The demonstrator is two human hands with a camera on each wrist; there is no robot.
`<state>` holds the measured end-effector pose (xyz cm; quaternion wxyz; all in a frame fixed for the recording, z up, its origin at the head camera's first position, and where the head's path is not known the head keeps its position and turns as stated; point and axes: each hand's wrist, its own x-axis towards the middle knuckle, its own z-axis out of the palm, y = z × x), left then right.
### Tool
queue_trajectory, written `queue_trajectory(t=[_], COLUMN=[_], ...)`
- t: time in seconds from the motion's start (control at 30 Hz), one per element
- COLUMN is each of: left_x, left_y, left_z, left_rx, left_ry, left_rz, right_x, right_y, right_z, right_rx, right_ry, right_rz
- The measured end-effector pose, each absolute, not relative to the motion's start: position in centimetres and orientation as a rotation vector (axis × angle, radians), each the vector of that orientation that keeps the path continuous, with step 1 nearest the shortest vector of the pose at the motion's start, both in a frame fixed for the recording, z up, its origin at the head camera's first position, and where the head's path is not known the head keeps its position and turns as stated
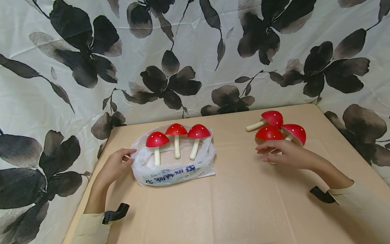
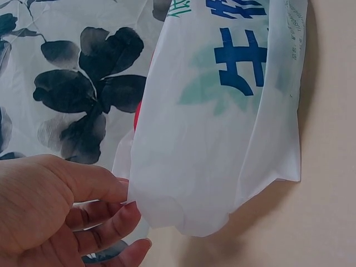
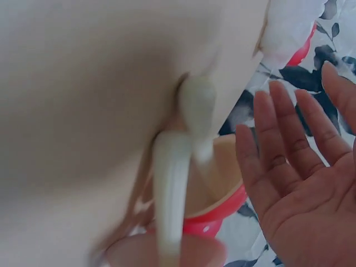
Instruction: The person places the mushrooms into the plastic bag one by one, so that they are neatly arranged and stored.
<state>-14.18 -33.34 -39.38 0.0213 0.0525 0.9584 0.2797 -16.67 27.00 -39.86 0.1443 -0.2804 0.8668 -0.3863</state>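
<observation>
In the head view, a white plastic bag [image 1: 201, 172] with blue print lies on the left half of the table. Three toy mushrooms [image 1: 156, 139] with red, white-dotted caps and pale stems lie at its opening. My left hand [image 1: 113, 169] pinches the bag's left edge between thumb and finger; the left wrist view shows the thin plastic [image 2: 183, 161] at the fingertips. On the right, my right hand [image 1: 287, 155] is over a cluster of three more mushrooms [image 1: 295, 132], partly covering them. Its fingers are extended beside the pale stems [image 3: 171, 183] in the right wrist view.
A light brown table [image 1: 237, 203] carries everything. Behind it and at its sides hangs a white cloth [image 1: 213, 78] with dark flowers. Black bands [image 1: 115, 214] are on both wrists, by the cream sleeves.
</observation>
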Motion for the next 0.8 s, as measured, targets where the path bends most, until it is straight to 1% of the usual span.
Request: queue_trajectory(t=[0.33,0.53,0.8], left_x=[-14.1,-14.1,-14.0], left_y=[-33.5,-33.5,-33.5], left_z=[-39.4,-39.4,-39.4], left_rx=[0.167,0.168,0.175], left_ry=[2.974,2.97,2.971], left_rz=[0.871,0.88,0.875], right_x=[-16.0,-15.8,-15.8], right_y=[29.7,30.8,30.8], right_z=[-40.2,-40.7,-40.8], right_rx=[-0.663,-0.657,-0.655], right_ry=[2.56,2.579,2.643], right_rz=[-1.069,-1.081,-1.086])
